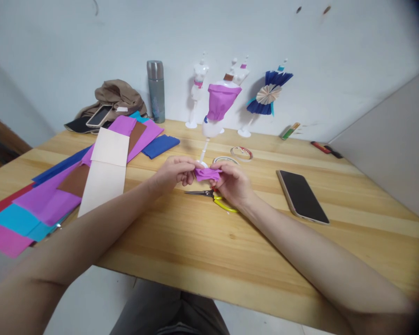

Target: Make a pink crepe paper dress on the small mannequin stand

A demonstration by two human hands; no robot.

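Observation:
Both hands meet over the middle of the wooden table [202, 251] and pinch a small folded piece of purple crepe paper [207, 174]. My left hand [172, 173] grips its left end with closed fingers. My right hand [231, 184] holds the right end, fingers curled. Just below the hands lie yellow-handled scissors [214, 197]. Directly behind the hands stands a small white mannequin [218, 109] wearing a purple paper top.
Sheets of coloured paper [66, 186] fan across the table's left side. A phone [302, 195] lies face up at right. Tape rolls [241, 153], a grey flask [156, 90], more mannequins [268, 95], a brown cloth bundle [117, 97] and a second phone [99, 115] sit at the back.

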